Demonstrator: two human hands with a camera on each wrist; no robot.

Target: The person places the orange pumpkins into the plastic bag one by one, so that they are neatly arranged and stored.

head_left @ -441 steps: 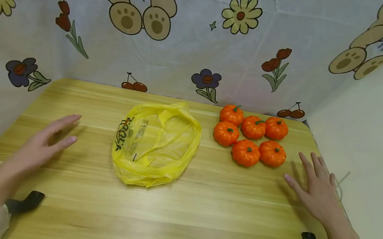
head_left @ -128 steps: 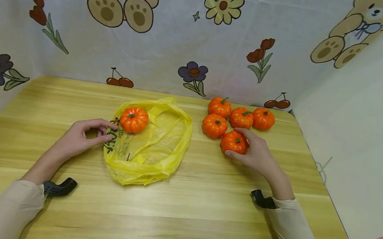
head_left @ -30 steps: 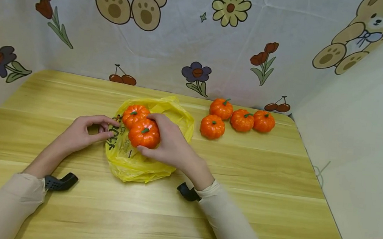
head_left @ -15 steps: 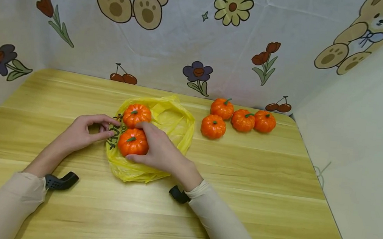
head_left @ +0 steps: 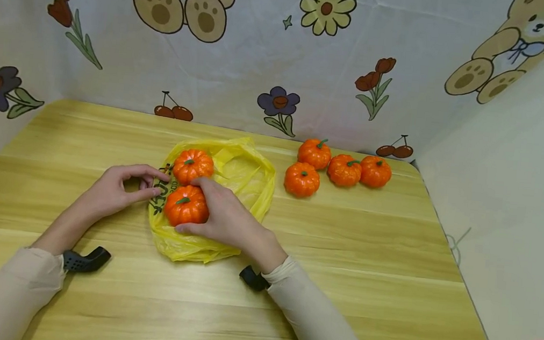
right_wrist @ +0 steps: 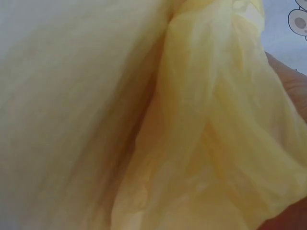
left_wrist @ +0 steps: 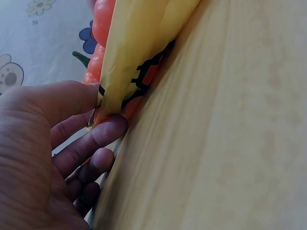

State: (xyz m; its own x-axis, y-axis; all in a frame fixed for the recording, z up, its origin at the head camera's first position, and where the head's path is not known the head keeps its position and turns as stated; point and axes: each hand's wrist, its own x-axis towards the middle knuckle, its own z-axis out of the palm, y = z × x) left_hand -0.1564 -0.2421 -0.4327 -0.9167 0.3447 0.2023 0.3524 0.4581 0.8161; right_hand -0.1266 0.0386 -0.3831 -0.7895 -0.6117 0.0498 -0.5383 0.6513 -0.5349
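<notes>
A yellow plastic bag (head_left: 246,186) with black print lies mouth up on the wooden table. My left hand (head_left: 119,192) pinches its left rim between thumb and fingers, which the left wrist view shows close up on the bag (left_wrist: 136,48). Inside at the left sits a small orange pumpkin (head_left: 193,167) with a green stem. Just in front of it, my right hand (head_left: 226,214) holds a second pumpkin (head_left: 185,209), thumb at the near side and fingers at the far side. In the right wrist view the bag (right_wrist: 206,124) hides most of that hand.
Several more orange pumpkins stand grouped right of the bag towards the back, among them the nearest pumpkin (head_left: 302,179). A printed cloth (head_left: 222,74) hangs behind the wooden table (head_left: 349,290), and a pale wall (head_left: 506,212) borders its right side.
The right hand took the second pumpkin from the group and carried it left into the bag, then slightly nearer and left. The left hand stays on the rim. The first pumpkin went in earlier.
</notes>
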